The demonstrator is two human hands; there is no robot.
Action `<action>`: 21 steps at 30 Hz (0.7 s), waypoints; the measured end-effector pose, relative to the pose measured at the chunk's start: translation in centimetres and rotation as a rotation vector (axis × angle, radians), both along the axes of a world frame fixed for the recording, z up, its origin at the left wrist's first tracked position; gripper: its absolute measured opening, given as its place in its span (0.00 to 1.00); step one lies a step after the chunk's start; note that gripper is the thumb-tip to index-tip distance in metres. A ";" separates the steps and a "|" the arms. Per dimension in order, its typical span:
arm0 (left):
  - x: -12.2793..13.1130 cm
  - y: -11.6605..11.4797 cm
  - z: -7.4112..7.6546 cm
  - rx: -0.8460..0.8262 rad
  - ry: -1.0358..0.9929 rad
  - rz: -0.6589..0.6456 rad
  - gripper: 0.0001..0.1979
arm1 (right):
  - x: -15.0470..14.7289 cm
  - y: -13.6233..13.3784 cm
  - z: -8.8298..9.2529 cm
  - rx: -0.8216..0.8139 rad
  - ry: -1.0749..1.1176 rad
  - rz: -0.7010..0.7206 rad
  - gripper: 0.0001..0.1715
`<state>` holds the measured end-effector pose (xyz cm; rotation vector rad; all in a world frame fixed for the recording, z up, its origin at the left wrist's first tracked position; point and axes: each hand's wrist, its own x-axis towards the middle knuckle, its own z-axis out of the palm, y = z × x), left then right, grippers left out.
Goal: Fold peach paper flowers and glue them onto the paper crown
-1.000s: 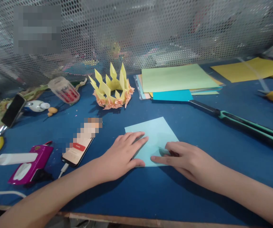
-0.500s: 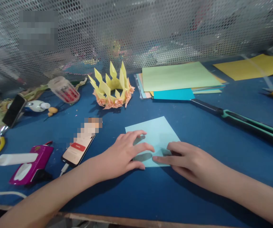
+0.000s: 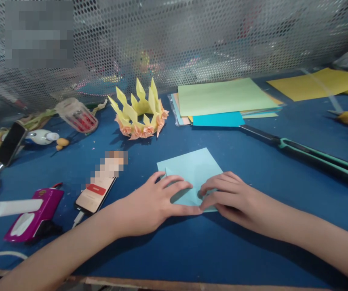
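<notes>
A light blue sheet of paper (image 3: 205, 161) lies on the blue table in front of me, with a fold edge showing near its left side. My left hand (image 3: 152, 204) rests over its left part, fingers spread and the thumb stretched along the near edge. From the other side, my right hand (image 3: 237, 200) bends its fingers onto the paper and pinches at the near edge, where its fingertip meets my left thumb. The lower part of the sheet is partly hidden under both hands.
Behind the paper stands a yellow paper crown (image 3: 140, 117) with peach roses. Stacked coloured paper (image 3: 222, 97) and a long-bladed black-and-green cutter (image 3: 310, 155) are at the right. A phone (image 3: 96, 192) and a purple device (image 3: 36, 212) lie left. A metal mesh (image 3: 192, 36) closes the back.
My left thumb has slid right along the paper's near edge to meet my right fingertips. My right fingers have curled and drawn in. The view has shifted slightly.
</notes>
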<state>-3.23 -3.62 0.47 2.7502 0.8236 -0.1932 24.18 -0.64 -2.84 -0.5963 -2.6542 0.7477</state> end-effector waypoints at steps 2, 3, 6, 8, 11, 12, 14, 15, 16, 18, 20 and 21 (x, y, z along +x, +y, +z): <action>-0.1 -0.1 -0.1 0.013 0.005 -0.013 0.30 | 0.4 0.4 0.5 -0.074 -0.052 0.022 0.21; -0.2 -0.1 -0.1 0.013 0.006 -0.014 0.30 | 0.6 0.6 0.8 -0.107 -0.082 0.029 0.21; -0.1 -0.2 0.0 0.008 0.011 -0.011 0.31 | 1.3 1.1 1.5 -0.147 -0.123 0.061 0.24; -0.1 -0.3 0.1 0.002 0.015 -0.006 0.32 | 1.6 1.3 1.6 -0.108 -0.113 0.100 0.27; 0.0 -0.3 0.3 -0.007 0.018 0.004 0.32 | 1.7 1.4 1.5 -0.014 -0.086 0.167 0.27; 0.0 -0.3 0.3 -0.011 0.019 0.008 0.33 | 1.7 1.4 1.4 0.006 -0.078 0.181 0.27; 0.0 -0.3 0.4 -0.019 0.018 0.011 0.32 | 1.8 1.4 1.3 0.023 -0.055 0.188 0.25; 0.0 -0.3 0.4 -0.025 0.016 0.010 0.32 | 1.8 1.4 1.3 0.025 -0.040 0.183 0.24; 0.0 -0.3 0.4 -0.030 0.015 0.012 0.32 | 1.8 1.4 1.2 0.029 -0.024 0.176 0.22; 0.0 -0.4 0.5 -0.044 0.011 0.020 0.32 | 1.7 1.4 1.1 0.064 0.012 0.169 0.18; 0.0 -0.4 0.5 -0.057 0.011 0.031 0.32 | 1.7 1.3 1.0 0.140 0.037 0.172 0.15; 0.1 -0.5 0.5 -0.059 0.012 0.037 0.31 | 1.6 1.1 0.9 0.195 0.047 0.174 0.14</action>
